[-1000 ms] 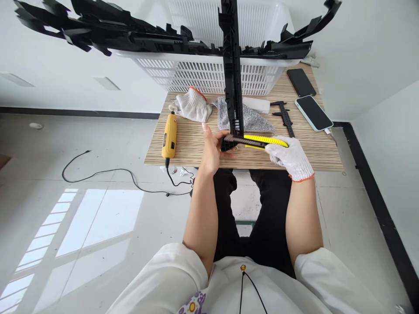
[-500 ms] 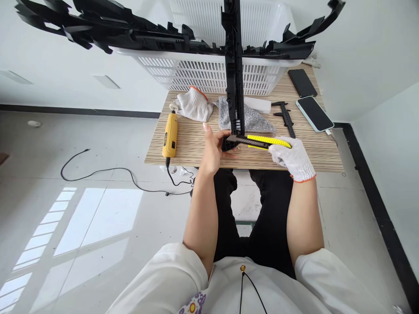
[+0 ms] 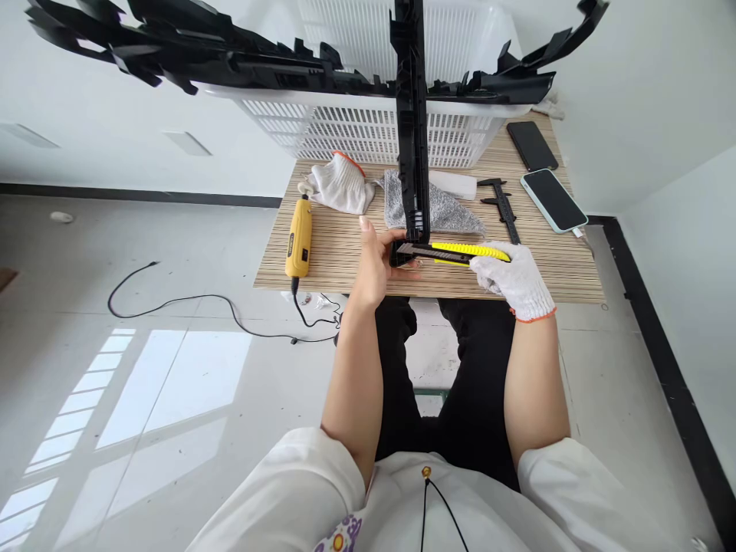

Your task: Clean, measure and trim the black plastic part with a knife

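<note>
A long black plastic trim piece (image 3: 412, 130) runs from the basket toward me, its near end over the table. My bare left hand (image 3: 376, 261) grips that near end, fingers partly hidden beneath it. In my right hand (image 3: 509, 274), which wears a white knit glove with an orange cuff, is a yellow and black utility knife (image 3: 468, 251). Its blade points left and lies across the near end of the trim piece; whether it touches the plastic I cannot tell.
A white basket (image 3: 276, 115) carries more black plastic parts (image 3: 258, 70). On the table (image 3: 339, 268) lie a yellow power tool (image 3: 299, 238) with a cord, a white glove (image 3: 342, 184), a grey cloth (image 3: 454, 211), a caliper (image 3: 502, 208) and two phones (image 3: 553, 199) (image 3: 531, 146).
The knife has turned slightly, its blade end moving down toward me over the trim piece's near end. My right hand has shifted a little left. My left hand keeps its hold.
</note>
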The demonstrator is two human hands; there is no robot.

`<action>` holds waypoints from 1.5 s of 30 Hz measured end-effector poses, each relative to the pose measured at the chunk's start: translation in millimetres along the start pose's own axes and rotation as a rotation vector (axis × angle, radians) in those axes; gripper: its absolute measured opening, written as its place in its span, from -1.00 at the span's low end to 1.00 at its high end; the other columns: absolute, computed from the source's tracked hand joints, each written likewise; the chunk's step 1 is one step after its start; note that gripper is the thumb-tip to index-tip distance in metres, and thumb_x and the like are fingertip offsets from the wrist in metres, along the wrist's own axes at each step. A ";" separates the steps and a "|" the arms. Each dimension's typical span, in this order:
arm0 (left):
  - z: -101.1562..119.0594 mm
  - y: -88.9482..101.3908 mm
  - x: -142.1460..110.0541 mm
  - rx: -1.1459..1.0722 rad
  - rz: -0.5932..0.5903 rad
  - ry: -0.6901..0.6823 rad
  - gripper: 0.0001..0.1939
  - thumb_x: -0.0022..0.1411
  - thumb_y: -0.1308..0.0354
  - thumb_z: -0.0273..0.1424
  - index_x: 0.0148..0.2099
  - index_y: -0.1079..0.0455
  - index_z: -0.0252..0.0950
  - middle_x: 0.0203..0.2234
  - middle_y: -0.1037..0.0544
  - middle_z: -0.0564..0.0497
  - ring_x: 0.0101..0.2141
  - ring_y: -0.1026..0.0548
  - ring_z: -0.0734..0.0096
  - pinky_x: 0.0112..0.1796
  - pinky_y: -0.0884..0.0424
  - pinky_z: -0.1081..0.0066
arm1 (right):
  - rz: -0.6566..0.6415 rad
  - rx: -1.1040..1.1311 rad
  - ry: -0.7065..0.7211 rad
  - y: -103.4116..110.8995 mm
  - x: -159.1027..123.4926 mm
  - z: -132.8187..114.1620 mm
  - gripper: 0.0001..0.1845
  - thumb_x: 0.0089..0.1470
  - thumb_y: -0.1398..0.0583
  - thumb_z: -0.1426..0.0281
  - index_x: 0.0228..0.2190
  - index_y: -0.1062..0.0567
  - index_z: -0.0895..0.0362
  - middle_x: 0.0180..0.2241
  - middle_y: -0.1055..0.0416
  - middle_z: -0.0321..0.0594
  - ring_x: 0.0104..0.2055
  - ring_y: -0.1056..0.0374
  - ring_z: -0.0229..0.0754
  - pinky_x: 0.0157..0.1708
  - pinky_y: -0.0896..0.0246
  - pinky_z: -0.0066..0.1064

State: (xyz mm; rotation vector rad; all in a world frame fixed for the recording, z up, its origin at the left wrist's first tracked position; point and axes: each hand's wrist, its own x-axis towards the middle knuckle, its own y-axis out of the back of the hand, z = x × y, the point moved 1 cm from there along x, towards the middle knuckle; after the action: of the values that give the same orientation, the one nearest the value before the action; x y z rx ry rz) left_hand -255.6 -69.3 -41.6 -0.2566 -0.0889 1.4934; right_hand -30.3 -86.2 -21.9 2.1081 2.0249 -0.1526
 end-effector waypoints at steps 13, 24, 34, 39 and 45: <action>1.5 -3.8 0.9 0.007 0.086 -0.076 -0.55 0.19 -0.31 0.03 -0.34 -0.49 -0.31 -0.47 -0.49 0.04 -0.52 -0.48 0.52 -0.43 -0.61 0.43 | 0.070 0.121 0.041 5.6 3.1 2.7 -0.75 -0.11 -0.37 0.28 -0.54 -0.44 0.12 -0.76 -0.19 -0.43 -0.75 0.01 -0.44 -0.78 0.26 -0.56; -5.6 -1.1 2.6 0.016 0.080 -0.079 -0.26 0.34 0.16 0.24 -0.19 -0.55 -0.29 -0.36 -0.63 -0.08 -0.46 -0.59 0.37 -0.28 -0.67 0.23 | 0.023 0.019 0.033 -0.7 1.4 0.7 -0.84 -0.14 -0.37 0.39 -0.48 -0.51 0.16 -0.75 -0.18 -0.45 -0.73 -0.03 -0.43 -0.77 0.17 -0.56; -5.5 -2.6 1.5 0.039 0.040 -0.103 -0.27 0.34 0.15 0.24 -0.20 -0.55 -0.28 -0.47 -0.57 -0.06 -0.43 -0.60 0.32 -0.26 -0.66 0.18 | 0.120 0.073 0.067 0.9 4.4 0.9 -0.83 -0.11 -0.36 0.33 -0.47 -0.50 0.14 -0.75 -0.16 -0.47 -0.74 0.01 -0.44 -0.77 0.23 -0.56; -4.7 -2.9 1.3 0.020 0.030 -0.091 -0.26 0.33 0.15 0.26 -0.22 -0.54 -0.28 -0.48 -0.55 -0.05 -0.44 -0.59 0.32 -0.25 -0.66 0.19 | 0.044 0.051 0.018 -0.6 4.5 1.0 -0.81 -0.17 -0.38 0.37 -0.49 -0.49 0.14 -0.74 -0.17 -0.46 -0.72 -0.02 -0.44 -0.76 0.21 -0.56; -0.5 -4.2 0.9 0.039 0.019 -0.096 -0.46 0.18 -0.26 0.13 -0.28 -0.53 -0.31 -0.45 -0.51 0.03 -0.48 -0.53 0.48 -0.30 -0.64 0.36 | 0.255 0.190 0.068 -0.2 10.6 3.0 -0.72 -0.13 -0.38 0.20 -0.49 -0.45 0.09 -0.73 -0.14 -0.48 -0.72 -0.01 -0.44 -0.78 0.23 -0.57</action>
State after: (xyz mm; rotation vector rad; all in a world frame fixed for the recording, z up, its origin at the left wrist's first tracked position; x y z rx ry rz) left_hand -251.3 -68.6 -41.3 -0.1551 -0.1342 1.5246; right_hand -29.7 -76.5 -27.1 2.4980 1.8185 -0.2424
